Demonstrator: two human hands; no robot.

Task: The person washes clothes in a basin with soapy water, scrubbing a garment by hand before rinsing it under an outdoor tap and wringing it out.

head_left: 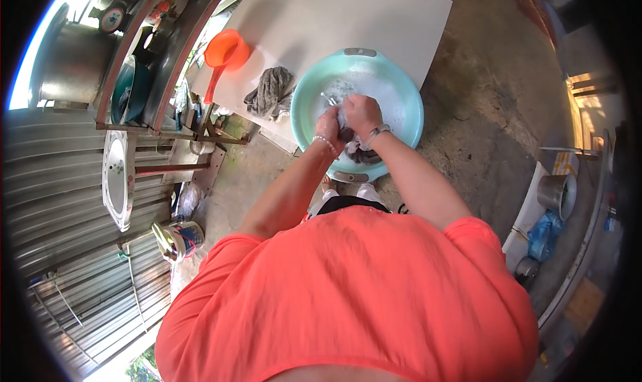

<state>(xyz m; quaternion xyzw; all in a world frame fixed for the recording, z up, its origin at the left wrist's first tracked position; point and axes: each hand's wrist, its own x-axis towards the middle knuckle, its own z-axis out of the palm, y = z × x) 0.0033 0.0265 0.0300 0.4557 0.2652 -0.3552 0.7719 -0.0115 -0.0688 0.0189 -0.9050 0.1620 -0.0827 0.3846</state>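
Concrete flooring spread beside the turquoise basin, where dark cloth lay among white suds; left hand and right hand had fingers clamped on it, and rubbing low probably best limited splashing.

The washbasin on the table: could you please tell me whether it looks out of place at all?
Slightly: the turquoise washbasin appears to jut past the white table's near right edge, which looks a little precarious.
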